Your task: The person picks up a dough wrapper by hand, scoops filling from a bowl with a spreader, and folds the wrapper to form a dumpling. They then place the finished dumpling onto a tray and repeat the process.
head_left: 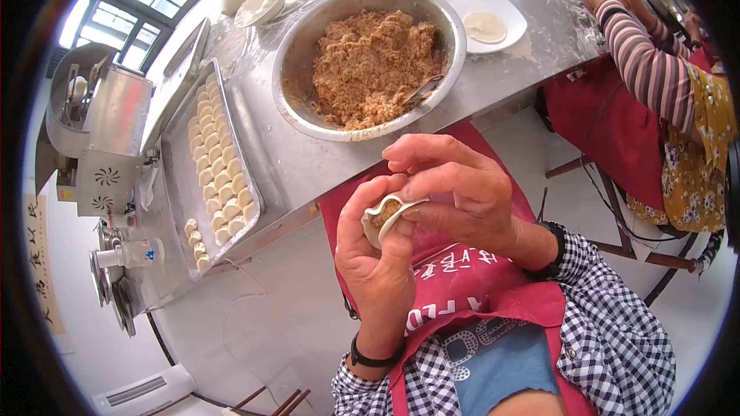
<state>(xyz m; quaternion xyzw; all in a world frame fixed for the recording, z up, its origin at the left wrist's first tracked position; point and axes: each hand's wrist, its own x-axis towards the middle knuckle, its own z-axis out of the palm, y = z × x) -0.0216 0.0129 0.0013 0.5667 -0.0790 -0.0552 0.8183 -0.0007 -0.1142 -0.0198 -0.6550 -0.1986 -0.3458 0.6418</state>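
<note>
Between my two hands is a half-folded dumpling (383,219), its white wrapper cupped round brown filling that still shows at the top. My left hand (375,254) cradles it from the left, thumb against the near side. The fingertips of my right hand (462,196) pinch the wrapper's right edge. Just beyond my hands, on the metal table, stands a big steel bowl (285,104) of brown minced filling (370,65). A spoon (424,89) rests in the filling near the bowl's right side.
Left of the bowl, a metal tray (250,185) carries rows of finished dumplings (220,162). A white plate (505,11) with a round wrapper (485,27) stands right of the bowl. Another person in a striped sleeve (644,58) works at the right. A steel machine (116,123) stands far left.
</note>
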